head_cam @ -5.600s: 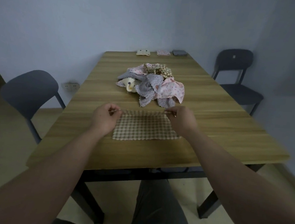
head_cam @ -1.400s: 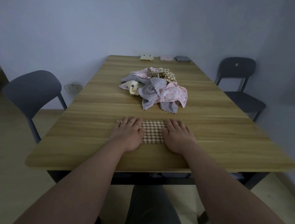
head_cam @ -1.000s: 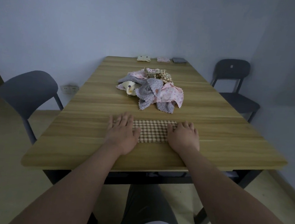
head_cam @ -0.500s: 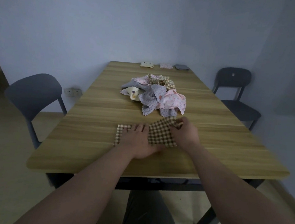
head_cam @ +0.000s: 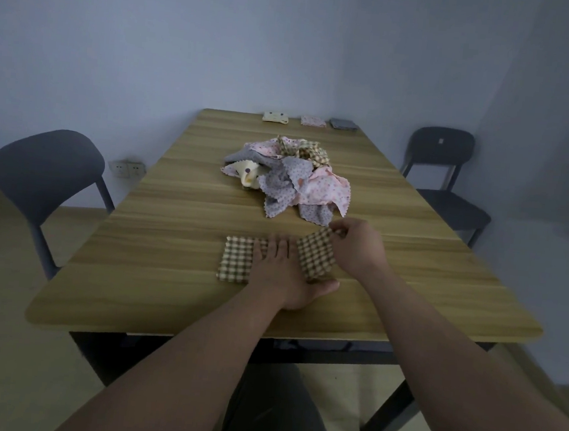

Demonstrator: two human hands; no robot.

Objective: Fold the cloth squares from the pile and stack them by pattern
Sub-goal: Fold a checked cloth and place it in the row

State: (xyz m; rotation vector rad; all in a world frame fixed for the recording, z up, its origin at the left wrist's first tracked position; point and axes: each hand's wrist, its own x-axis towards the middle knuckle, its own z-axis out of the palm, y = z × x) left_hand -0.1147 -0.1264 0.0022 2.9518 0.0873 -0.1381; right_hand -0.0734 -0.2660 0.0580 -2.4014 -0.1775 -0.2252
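Observation:
A brown checked cloth lies folded into a strip near the front of the wooden table. My left hand presses flat on the strip's middle with straight fingers. My right hand pinches the strip's right end and holds it lifted and turned over toward the left. Behind them sits the loose pile of cloth squares, pink, grey, cream and checked. Three small folded stacks stand at the far edge: cream, pink and grey.
A grey chair stands at the table's left side. A dark chair stands at the right. A wall socket shows low on the back wall. My legs are under the table's front edge.
The cloth was laid out wide, then folded into a strip and smoothed by both flat hands. Now my left hand holds the middle down while my right lifts the right end leftward.

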